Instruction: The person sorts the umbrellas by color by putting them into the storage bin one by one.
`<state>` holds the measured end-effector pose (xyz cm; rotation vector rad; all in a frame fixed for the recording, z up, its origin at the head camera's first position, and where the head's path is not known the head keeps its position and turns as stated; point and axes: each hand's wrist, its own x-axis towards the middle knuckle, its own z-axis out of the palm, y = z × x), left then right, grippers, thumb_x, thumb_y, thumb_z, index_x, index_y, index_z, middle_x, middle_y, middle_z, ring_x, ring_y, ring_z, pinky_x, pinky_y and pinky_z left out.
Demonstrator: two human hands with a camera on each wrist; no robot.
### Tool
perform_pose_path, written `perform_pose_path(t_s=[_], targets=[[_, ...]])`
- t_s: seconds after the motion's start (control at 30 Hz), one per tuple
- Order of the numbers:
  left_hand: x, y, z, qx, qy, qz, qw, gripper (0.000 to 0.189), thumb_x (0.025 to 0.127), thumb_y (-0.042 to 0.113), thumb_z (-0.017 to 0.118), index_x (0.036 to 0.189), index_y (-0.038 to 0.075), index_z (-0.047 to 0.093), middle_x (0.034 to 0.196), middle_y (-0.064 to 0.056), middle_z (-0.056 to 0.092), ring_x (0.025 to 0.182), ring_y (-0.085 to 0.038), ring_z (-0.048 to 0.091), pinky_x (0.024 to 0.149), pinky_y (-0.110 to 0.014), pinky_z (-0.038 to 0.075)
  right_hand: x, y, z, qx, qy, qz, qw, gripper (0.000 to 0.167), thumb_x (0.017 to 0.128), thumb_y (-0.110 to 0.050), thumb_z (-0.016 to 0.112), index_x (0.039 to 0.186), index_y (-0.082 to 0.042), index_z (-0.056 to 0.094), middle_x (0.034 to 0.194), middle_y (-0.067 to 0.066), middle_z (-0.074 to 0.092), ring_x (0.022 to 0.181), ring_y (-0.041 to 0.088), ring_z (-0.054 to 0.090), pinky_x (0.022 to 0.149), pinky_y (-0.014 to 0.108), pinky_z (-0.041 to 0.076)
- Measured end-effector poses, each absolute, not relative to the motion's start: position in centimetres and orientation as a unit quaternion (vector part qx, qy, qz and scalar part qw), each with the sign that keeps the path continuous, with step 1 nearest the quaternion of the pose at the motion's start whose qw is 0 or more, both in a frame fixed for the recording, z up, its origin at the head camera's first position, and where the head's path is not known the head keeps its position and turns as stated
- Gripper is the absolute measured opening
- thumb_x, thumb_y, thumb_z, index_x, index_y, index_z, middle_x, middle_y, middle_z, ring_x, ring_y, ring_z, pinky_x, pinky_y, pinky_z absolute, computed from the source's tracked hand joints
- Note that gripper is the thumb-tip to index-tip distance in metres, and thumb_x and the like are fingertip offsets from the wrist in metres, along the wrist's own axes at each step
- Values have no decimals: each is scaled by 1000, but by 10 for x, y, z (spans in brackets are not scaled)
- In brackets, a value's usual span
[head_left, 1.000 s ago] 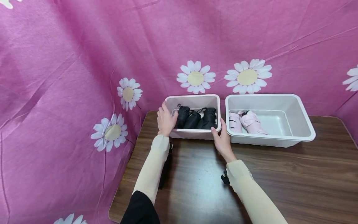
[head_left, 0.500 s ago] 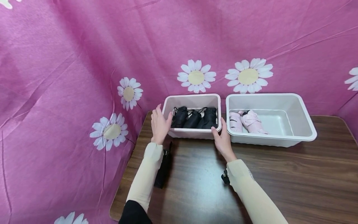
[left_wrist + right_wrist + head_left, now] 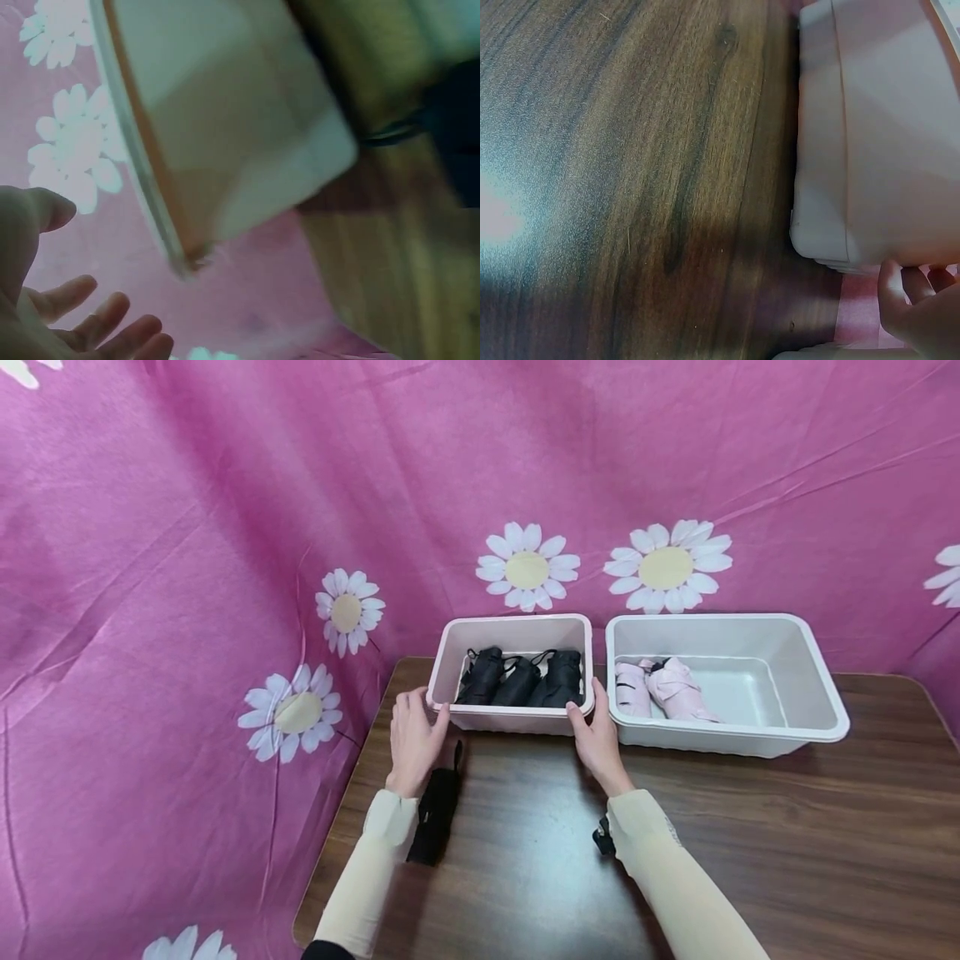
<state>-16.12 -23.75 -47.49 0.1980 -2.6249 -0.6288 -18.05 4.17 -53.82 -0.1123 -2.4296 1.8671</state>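
My right hand (image 3: 598, 739) holds the front right corner of a small white bin (image 3: 517, 718), thumb at the front and fingers down its right side. In the right wrist view, the thumb and fingertips of that hand meet the bin's wall (image 3: 900, 150). My left hand (image 3: 414, 739) is at the front left corner, its fingers relaxed and spread; the left wrist view shows it apart from the bin (image 3: 247, 112). Several black folded umbrellas (image 3: 517, 681) lie side by side in the bin. Another black folded umbrella (image 3: 437, 814) with a wrist loop lies on the table beside my left wrist.
A larger white bin (image 3: 735, 739) stands close to the right of the small one, with pink folded umbrellas (image 3: 678, 689) at its left end. Both are on a brown wooden table (image 3: 525, 860), against a pink flowered cloth (image 3: 420, 485) behind and to the left.
My left hand has come off the small bin's left side and drawn back toward me and to the left, uncovering the black umbrella on the table. My right hand has stayed at its corner.
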Motion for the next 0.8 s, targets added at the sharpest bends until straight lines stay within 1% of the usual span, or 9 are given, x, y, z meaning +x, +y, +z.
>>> perform_pose_path(t_s=[0.1,0.17,0.27,0.37,0.5,0.63,0.8], targets=[[-149,-242,-489,75,-949,-218,214,45,85,32,68,121,6,57,113,-16,56,100,-39,55,83,-51,45,-179,42,-536,-38,-789,612,41,66,98,-32,53,154,-22,18,159,8,26,145,25,26,119,43,20],[-141,-245,-499,77,-954,-206,202,49,84,33,69,122,6,56,113,-18,56,99,-41,55,80,-52,47,-179,42,-535,-38,-790,611,42,66,99,-32,53,154,-23,18,159,8,26,145,25,26,119,43,20],[-130,-246,-513,80,-965,-188,164,59,81,38,72,125,4,54,113,-21,55,97,-43,56,76,-54,48,-179,43,-535,-39,-792,608,40,66,99,-32,52,154,-23,17,159,9,27,145,25,26,119,43,20],[-119,-247,-526,83,-975,-170,112,69,77,43,75,128,3,51,114,-23,53,97,-44,56,73,-55,49,-179,43,-535,-40,-793,607,38,67,99,-32,52,154,-23,17,159,9,26,145,25,26,120,43,20],[-107,-247,-539,86,-982,-160,57,73,73,45,78,128,4,50,114,-23,52,97,-43,56,71,-55,50,-179,43,-535,-38,-793,607,40,66,99,-32,52,154,-22,17,159,8,25,145,25,25,120,43,20],[-97,-247,-549,94,-982,-163,22,75,71,43,79,129,6,50,115,-22,51,98,-41,55,72,-55,50,-179,44,-535,-36,-794,606,43,66,99,-32,52,154,-20,18,159,9,26,145,26,26,119,44,20],[-81,-251,-559,117,-980,-159,-17,81,68,44,82,131,7,47,113,-22,48,97,-40,54,72,-56,49,-181,42,-539,-33,-795,604,43,67,98,-32,53,154,-20,18,158,9,27,145,27,27,119,44,21]])
